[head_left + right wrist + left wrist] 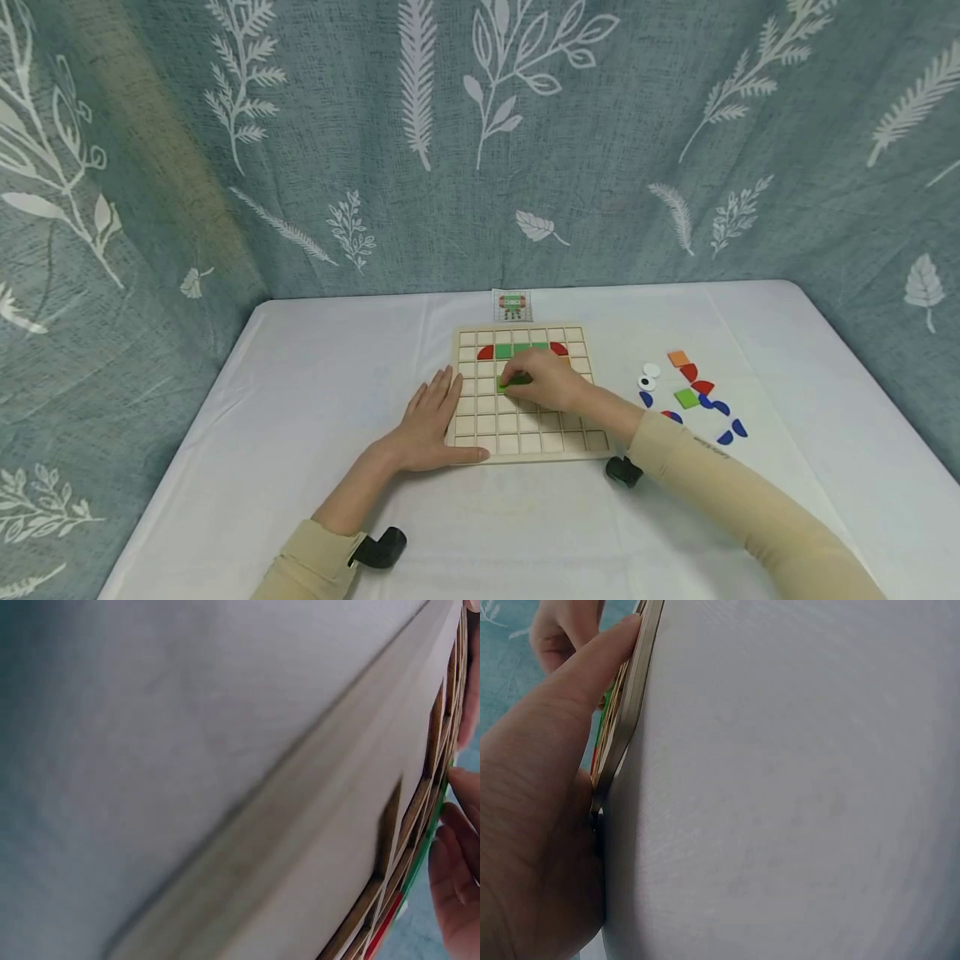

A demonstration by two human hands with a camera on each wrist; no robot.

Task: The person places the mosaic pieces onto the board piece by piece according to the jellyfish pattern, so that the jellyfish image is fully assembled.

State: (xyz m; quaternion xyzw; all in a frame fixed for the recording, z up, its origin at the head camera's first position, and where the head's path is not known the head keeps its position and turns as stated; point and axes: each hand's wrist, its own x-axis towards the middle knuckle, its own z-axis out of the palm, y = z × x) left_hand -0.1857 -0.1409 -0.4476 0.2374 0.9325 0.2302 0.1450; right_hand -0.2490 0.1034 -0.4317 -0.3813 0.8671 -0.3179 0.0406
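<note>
A square wooden grid board [487, 423] lies on the white table. My left hand [429, 421] rests along its left edge, fingers straight, with the thumb over the front-left corner; the left wrist view shows that thumb [592, 667] on the board's rim. Over the middle of the grid, my right hand [547, 379] pinches a small green tile [502, 385] between thumb and fingers, right at the cells. In the row behind are green squares [504, 352] with a red quarter-circle [485, 353] at the left and another [558, 348] at the right. Part of an orange tile [565, 362] shows behind the right hand.
Behind the board lies a small pattern card [513, 306]. Loose pieces are scattered right of the board: an orange square [678, 358], red pieces [702, 387], a green square [686, 398], white discs [651, 369] and several blue half-rounds [739, 427]. A patterned curtain [465, 208] hangs behind.
</note>
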